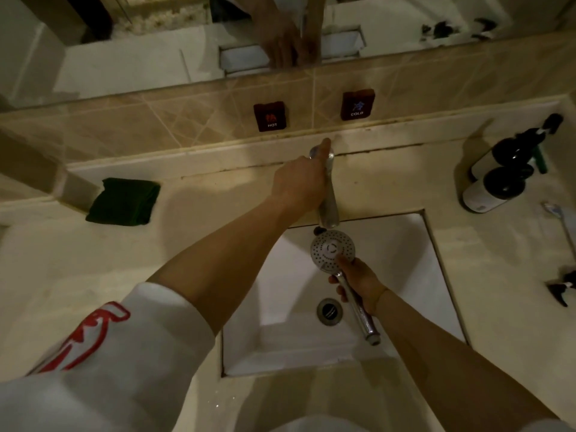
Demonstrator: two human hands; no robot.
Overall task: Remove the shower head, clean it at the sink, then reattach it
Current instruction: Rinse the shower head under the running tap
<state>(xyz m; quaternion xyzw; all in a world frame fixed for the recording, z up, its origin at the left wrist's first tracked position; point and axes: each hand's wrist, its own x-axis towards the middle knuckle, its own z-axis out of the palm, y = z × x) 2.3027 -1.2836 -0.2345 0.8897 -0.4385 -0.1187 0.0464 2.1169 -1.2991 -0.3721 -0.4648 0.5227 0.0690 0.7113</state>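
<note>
A chrome shower head (332, 250) with a round perforated face points up at me, held over the white square sink (402, 275) just below the spout of the chrome faucet (328, 210). My right hand (358, 283) is closed around its handle, whose threaded end sticks out toward me. My left hand (300, 182) reaches over the counter and grips the faucet lever at the top of the tap. I cannot tell whether water is running.
A drain (329, 311) sits in the sink bottom. A dark green cloth (123, 201) lies on the counter at left. Dark pump bottles (505, 173) stand at right, with a toothbrush (561, 219) beside them. HOT (270, 116) and COLD (357, 105) signs hang on the tiles.
</note>
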